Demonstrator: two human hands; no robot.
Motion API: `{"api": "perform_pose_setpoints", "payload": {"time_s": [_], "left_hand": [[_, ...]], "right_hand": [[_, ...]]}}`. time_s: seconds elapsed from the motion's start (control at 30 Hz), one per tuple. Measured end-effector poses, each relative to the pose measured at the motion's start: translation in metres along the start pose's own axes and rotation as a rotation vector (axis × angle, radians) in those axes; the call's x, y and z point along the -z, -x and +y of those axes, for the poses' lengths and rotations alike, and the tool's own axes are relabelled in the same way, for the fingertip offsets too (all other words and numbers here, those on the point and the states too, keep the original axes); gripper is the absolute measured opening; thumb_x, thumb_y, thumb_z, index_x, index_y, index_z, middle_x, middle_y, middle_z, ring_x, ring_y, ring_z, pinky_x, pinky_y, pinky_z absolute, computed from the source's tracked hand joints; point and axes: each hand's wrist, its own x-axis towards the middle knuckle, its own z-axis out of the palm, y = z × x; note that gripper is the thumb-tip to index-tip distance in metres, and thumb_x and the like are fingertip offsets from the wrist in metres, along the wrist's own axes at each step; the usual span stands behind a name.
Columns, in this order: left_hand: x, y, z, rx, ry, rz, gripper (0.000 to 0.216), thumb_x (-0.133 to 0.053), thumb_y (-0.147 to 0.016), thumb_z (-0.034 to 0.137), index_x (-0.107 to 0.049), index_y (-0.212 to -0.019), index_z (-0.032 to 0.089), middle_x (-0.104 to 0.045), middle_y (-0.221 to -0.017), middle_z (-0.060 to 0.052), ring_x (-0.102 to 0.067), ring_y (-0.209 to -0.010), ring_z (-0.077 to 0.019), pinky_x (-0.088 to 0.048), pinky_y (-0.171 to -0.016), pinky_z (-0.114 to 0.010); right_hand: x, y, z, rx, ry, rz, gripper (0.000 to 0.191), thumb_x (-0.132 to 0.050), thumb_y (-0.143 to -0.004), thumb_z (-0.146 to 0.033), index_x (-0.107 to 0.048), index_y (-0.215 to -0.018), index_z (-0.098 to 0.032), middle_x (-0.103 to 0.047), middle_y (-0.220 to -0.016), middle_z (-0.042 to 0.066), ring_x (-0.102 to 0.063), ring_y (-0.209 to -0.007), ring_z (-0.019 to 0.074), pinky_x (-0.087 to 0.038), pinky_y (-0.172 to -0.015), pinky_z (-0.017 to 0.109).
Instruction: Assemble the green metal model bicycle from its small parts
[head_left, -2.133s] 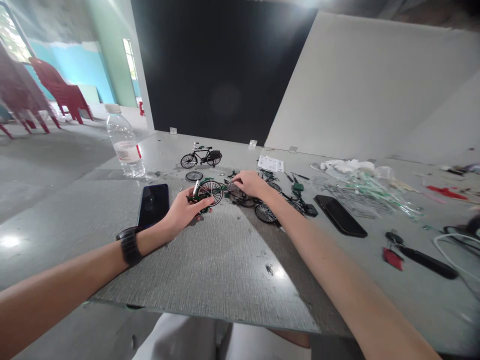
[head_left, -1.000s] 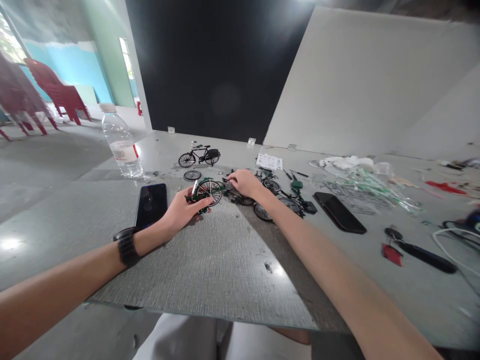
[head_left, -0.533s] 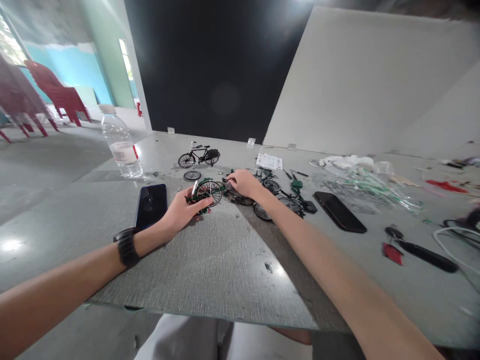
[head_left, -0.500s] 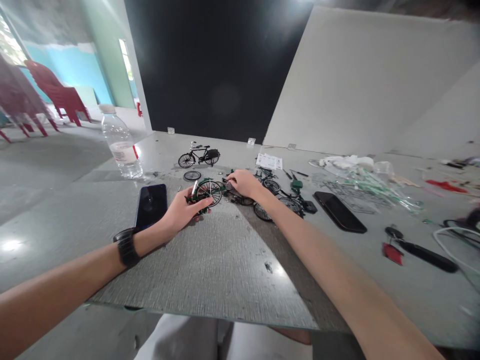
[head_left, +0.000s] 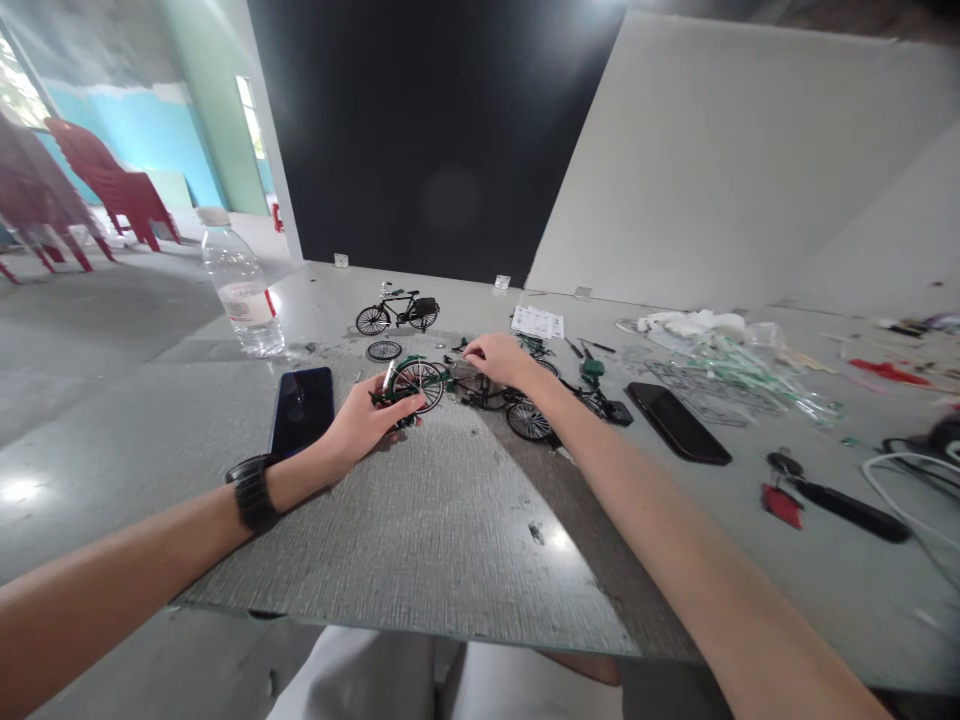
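on the grey mat (head_left: pixel 435 530) in front of me, my left hand (head_left: pixel 360 425) is curled round the green model bicycle (head_left: pixel 414 385), thumb pressed beside its spoked front wheel, near the mat's far edge. my right hand (head_left: pixel 499 357) hangs just beyond it, fingers bent down and bunched over a second half-built bike (head_left: pixel 517 412); i cannot tell whether they pinch anything.

crowding round: a dark phone (head_left: pixel 304 408) lies flat just left of my left wrist, a loose wheel (head_left: pixel 384 350) sits behind the green bike, and a finished black bicycle (head_left: pixel 397 312) stands upright further back. a clear plastic water bottle (head_left: pixel 236 285) rises at the far left. to my right, another black phone (head_left: pixel 677 422), a folded leaflet (head_left: pixel 538 322), crinkled clear bags (head_left: pixel 720 360), a black-handled screwdriver (head_left: pixel 844 507) and a white cable (head_left: pixel 896 478).

the mat is woven, rough-looking and matte; the table (head_left: pixel 112 420) under it is smooth, grey and glossy with light spots. a black panel (head_left: pixel 435 130) and a white board (head_left: pixel 750 170) stand behind, red plastic chairs (head_left: pixel 112 185) stacked off left.
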Motion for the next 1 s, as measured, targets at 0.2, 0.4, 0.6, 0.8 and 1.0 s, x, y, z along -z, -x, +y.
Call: {"api": "perform_pose_setpoints", "payload": {"time_s": [0.2,0.4,0.6,0.8,1.0], "left_hand": [[0.0,0.0,0.0,0.004,0.0,0.003,0.034,-0.077,-0.077,0.043,-0.064,-0.096,0.018,-0.069,-0.077,-0.004,-0.061,-0.055,-0.0103,-0.043,-0.042,-0.018],[0.0,0.0,0.001,0.002,-0.02,-0.006,0.037,-0.077,-0.077,0.045,-0.063,-0.097,0.017,-0.068,-0.077,-0.004,-0.059,-0.054,-0.0095,-0.042,-0.041,-0.017],[0.002,-0.001,-0.003,0.005,-0.023,-0.015,0.037,-0.076,-0.079,0.046,-0.063,-0.099,0.018,-0.069,-0.078,-0.005,-0.06,-0.056,-0.0091,-0.043,-0.044,-0.017],[0.001,-0.001,-0.002,-0.008,0.003,-0.019,0.036,-0.077,-0.078,0.043,-0.064,-0.1,0.018,-0.069,-0.082,-0.005,-0.065,-0.063,-0.0118,-0.045,-0.044,-0.017],[0.001,-0.001,-0.002,-0.017,-0.009,-0.016,0.036,-0.077,-0.078,0.043,-0.064,-0.099,0.017,-0.069,-0.079,-0.005,-0.064,-0.06,-0.0116,-0.043,-0.043,-0.017]], "right_hand": [[0.007,0.004,0.003,0.014,-0.066,-0.059,0.03,-0.053,-0.09,-0.023,-0.08,-0.104,-0.02,-0.077,-0.108,0.008,-0.07,-0.092,0.0228,-0.05,-0.084,0.035],[0.011,0.006,-0.001,0.04,-0.1,-0.108,0.031,-0.054,-0.09,-0.022,-0.08,-0.106,-0.025,-0.077,-0.111,0.006,-0.071,-0.094,0.0222,-0.051,-0.085,0.036],[0.012,0.006,0.0,0.034,-0.126,-0.104,0.03,-0.054,-0.09,-0.024,-0.081,-0.104,-0.025,-0.077,-0.11,0.006,-0.071,-0.091,0.0217,-0.052,-0.08,0.035],[0.012,0.007,0.003,0.033,-0.143,-0.142,0.03,-0.056,-0.09,-0.023,-0.08,-0.107,-0.027,-0.077,-0.111,0.005,-0.071,-0.093,0.0218,-0.052,-0.083,0.036],[0.01,0.005,0.003,0.055,-0.152,-0.15,0.031,-0.055,-0.091,-0.022,-0.08,-0.108,-0.028,-0.077,-0.112,0.005,-0.071,-0.094,0.0215,-0.052,-0.085,0.035]]}}
